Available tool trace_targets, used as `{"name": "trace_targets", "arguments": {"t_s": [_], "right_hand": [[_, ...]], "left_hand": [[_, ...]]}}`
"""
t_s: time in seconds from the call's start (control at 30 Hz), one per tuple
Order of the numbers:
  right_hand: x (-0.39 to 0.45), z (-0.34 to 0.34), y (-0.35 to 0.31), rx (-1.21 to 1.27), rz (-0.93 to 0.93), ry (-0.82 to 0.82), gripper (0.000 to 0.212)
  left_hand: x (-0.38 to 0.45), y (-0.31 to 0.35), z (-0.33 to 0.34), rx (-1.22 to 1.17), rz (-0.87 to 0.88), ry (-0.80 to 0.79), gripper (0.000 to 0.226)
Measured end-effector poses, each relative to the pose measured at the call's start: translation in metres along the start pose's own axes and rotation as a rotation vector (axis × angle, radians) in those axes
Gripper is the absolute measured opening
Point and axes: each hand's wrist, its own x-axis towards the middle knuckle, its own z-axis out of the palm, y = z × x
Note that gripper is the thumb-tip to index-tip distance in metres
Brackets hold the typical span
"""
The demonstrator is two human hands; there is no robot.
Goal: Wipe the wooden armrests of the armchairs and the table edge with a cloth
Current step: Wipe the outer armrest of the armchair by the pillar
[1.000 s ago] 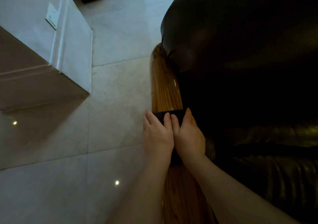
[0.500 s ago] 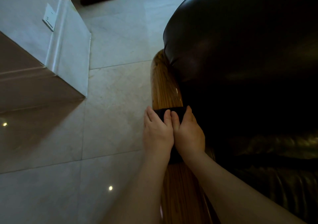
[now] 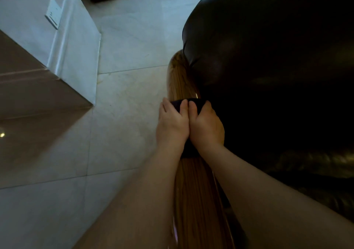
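cloth point(image 3: 193, 104): dark, folded, draped over glossy wooden armrest point(image 3: 183, 80) | left hand point(image 3: 171, 126), right hand point(image 3: 207, 127): side by side, fingers curled, pressing cloth beneath fingertips

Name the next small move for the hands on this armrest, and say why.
Probably push the cloth farther forward along the wooden armrest. The left hand and right hand press it down side by side, and bare wood remains ahead up to the rounded end beside the dark leather cushion.
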Motion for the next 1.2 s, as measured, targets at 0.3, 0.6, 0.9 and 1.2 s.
{"name": "trace_targets", "arguments": {"t_s": [0.3, 0.6, 0.9, 1.2], "right_hand": [[-0.006, -0.001, 0.000, 0.014, -0.016, 0.022, 0.061], [-0.054, -0.009, 0.018, -0.096, -0.166, -0.078, 0.062], [-0.093, -0.014, 0.041, -0.312, -0.256, -0.067, 0.064], [-0.147, -0.018, 0.071, -0.166, -0.241, -0.037, 0.068]], "left_hand": [[-0.006, 0.000, -0.002, 0.012, 0.011, -0.010, 0.075], [-0.050, -0.016, -0.006, 0.029, 0.043, 0.000, 0.075], [-0.096, -0.035, -0.005, 0.071, 0.057, 0.032, 0.075], [-0.160, -0.054, -0.006, 0.185, 0.147, 0.077, 0.070]]}}
